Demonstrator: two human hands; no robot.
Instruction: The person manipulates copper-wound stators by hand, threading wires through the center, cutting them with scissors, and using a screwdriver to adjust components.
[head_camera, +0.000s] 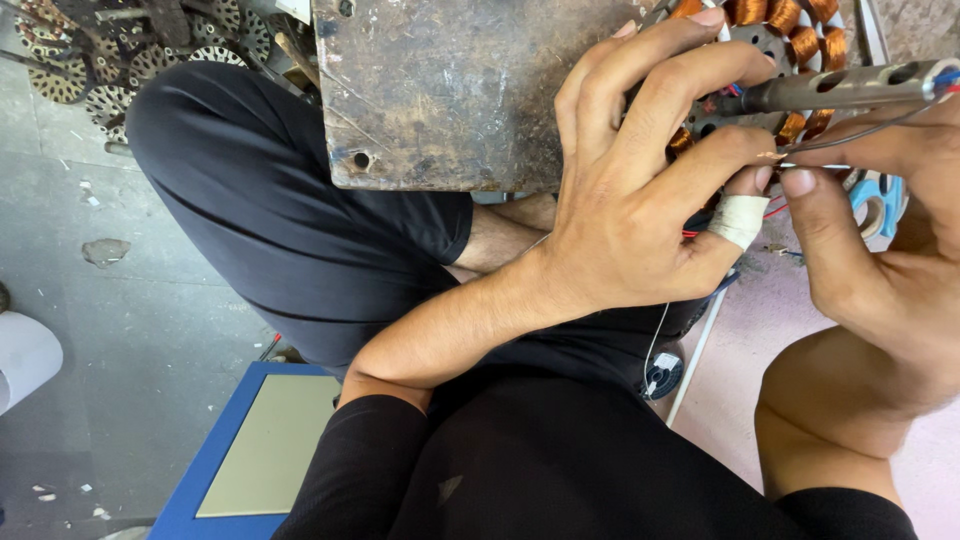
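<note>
- The worn wooden block served as the work surface above the person's black-trousered knee, with the copper-wound stator lying at its right edge, mostly hidden behind the hands.
- The step in hand looked like soldering a lead at the stator's coils; the next move would seem to call for a steady tip on the joint while the wire was kept from shifting.
- The left hand, its thumb wrapped in white tape, curled narrowly over the stator, fingertips pinching a thin wire against it.
- The right hand was closed around the soldering iron, thumb meeting the left thumb at the wire.
- Loose stator laminations lay piled at the upper left, well apart.
- A blue-framed board lay on the floor below.
</note>
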